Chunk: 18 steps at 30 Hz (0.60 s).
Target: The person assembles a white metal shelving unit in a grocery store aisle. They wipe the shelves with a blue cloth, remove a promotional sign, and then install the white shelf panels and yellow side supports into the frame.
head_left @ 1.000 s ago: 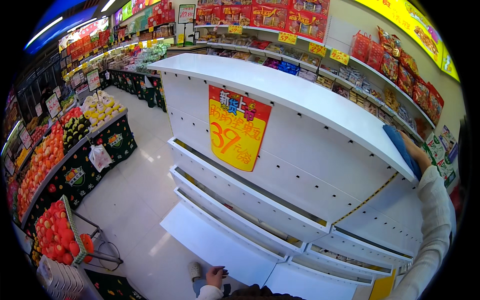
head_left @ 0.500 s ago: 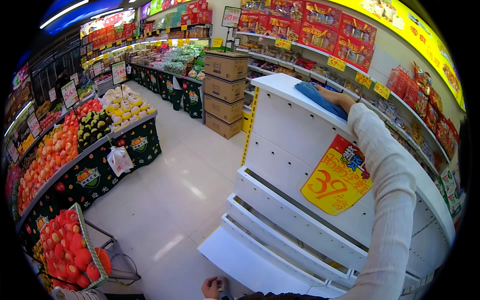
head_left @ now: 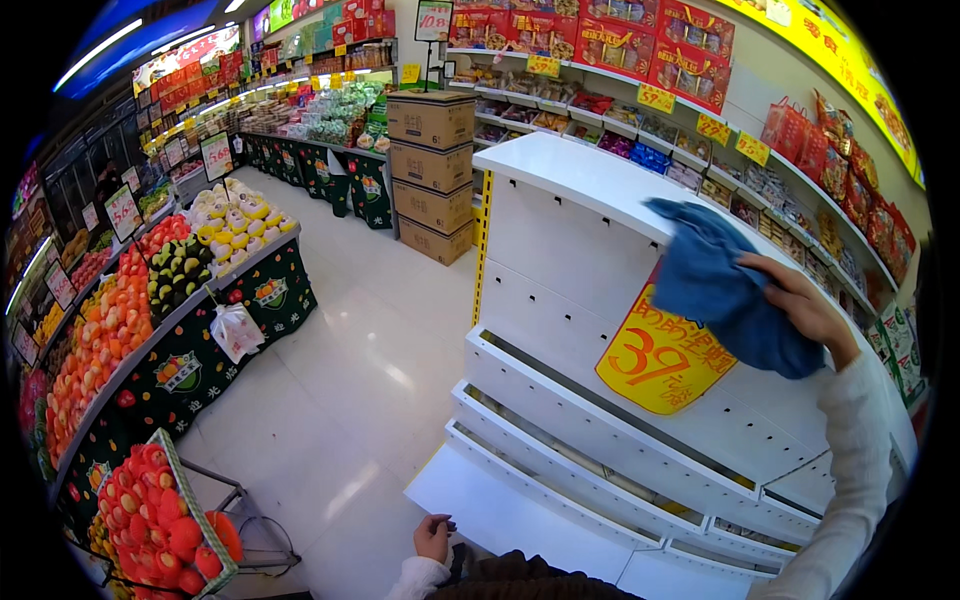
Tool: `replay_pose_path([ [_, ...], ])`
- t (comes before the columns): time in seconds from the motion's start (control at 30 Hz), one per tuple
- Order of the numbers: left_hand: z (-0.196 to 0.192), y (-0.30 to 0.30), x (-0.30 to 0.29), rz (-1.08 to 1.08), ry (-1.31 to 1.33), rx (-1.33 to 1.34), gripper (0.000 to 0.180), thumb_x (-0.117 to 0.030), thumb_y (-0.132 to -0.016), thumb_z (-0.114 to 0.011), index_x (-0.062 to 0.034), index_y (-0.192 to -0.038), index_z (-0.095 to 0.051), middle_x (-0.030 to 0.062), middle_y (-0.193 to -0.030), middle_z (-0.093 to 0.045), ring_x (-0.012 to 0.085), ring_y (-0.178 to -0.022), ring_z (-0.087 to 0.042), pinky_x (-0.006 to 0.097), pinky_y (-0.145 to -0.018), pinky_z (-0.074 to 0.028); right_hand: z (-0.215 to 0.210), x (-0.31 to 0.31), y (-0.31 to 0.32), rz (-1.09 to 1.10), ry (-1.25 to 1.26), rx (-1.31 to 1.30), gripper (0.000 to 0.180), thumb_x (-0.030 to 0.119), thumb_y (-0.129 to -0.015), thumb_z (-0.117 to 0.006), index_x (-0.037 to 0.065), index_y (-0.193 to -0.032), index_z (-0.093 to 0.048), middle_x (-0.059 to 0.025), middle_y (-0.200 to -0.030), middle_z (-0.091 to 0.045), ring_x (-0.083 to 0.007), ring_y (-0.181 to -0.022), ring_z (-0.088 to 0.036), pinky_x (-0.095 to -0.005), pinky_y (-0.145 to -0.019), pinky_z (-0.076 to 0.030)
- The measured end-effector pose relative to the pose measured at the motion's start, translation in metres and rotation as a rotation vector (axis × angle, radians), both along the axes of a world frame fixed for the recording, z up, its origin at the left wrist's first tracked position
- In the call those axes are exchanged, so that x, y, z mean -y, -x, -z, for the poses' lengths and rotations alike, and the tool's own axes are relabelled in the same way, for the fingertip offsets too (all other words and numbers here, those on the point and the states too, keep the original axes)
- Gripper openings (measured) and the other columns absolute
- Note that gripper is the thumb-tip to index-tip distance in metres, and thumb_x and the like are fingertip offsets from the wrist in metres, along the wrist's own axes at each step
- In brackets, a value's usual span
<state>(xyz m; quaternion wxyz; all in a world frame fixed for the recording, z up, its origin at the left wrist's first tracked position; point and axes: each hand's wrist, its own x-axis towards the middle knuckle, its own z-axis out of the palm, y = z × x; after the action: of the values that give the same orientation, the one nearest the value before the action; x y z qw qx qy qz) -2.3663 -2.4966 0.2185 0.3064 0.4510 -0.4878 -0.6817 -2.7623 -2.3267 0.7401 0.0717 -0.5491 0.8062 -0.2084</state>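
"Since the left hand was the nearest thing, just this side of the white shelf unit's bottom board, what did it have?"

"Nothing that I could see. Its fingers were half curled, and I couldn't tell whether the tips met the thumb."

"And the right hand?"

"Raised in front of the unit's upper panel, toward the right, it pinched a blue cloth in bent fingers. The thumb was hard to make out."

"How did the cloth lie?"

"Bunched and drooping, with one corner jutting leftward across the front edge of the unit's top board. Whether it touched that edge I couldn't tell. It hid the upper part of a red-and-yellow sign on the unit's front."

"What was left of the unit?"

"A slanted crate of red fruit, well apart from it. Farther off stood a fruit stand with a dark printed skirt and a white plastic bag hanging against it."

"And past the unit?"

"Four brown cardboard boxes, stacked beyond its left end. Behind its far side, wall shelves held small packets, with red gift packs above."
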Motion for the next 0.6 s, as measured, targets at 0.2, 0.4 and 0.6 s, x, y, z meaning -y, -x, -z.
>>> replay_pose_path([
  [0.2,0.025,0.016,0.002,0.201,0.116,0.085,0.016,0.001,-0.085,-0.048,0.0030,-0.092,-0.061,0.0117,-0.079,-0.065,0.0168,-0.072,-0.063,0.028,-0.065,-0.050,0.018,-0.340,0.035,0.863,0.036,-0.263,0.046,0.013,-0.088,-0.034,0.006,-0.131,-0.046,-0.0109,-0.136,-0.043,-0.0228,-0.128,-0.035,-0.0291,-0.107,-0.021],
  [0.4,0.005,0.021,0.044,0.380,0.210,0.130,0.015,0.000,-0.085,-0.050,0.0015,-0.092,-0.063,0.0114,-0.078,-0.067,0.0153,-0.074,-0.065,0.028,-0.069,-0.051,0.030,-0.383,0.097,1.281,-0.215,-0.196,0.046,0.023,-0.092,-0.032,0.001,-0.130,-0.043,-0.0138,-0.139,-0.038,-0.0258,-0.130,-0.033,-0.0317,-0.108,-0.021],
  [0.6,0.041,0.012,0.132,0.539,0.300,0.052,0.013,-0.001,-0.085,-0.051,0.0004,-0.091,-0.063,0.0121,-0.078,-0.067,0.0171,-0.073,-0.066,0.027,-0.067,-0.051,0.042,-0.159,0.154,0.912,-0.248,-0.352,0.051,0.033,-0.097,-0.029,-0.005,-0.129,-0.040,-0.0167,-0.142,-0.033,-0.0287,-0.132,-0.030,-0.0342,-0.110,-0.020],
])
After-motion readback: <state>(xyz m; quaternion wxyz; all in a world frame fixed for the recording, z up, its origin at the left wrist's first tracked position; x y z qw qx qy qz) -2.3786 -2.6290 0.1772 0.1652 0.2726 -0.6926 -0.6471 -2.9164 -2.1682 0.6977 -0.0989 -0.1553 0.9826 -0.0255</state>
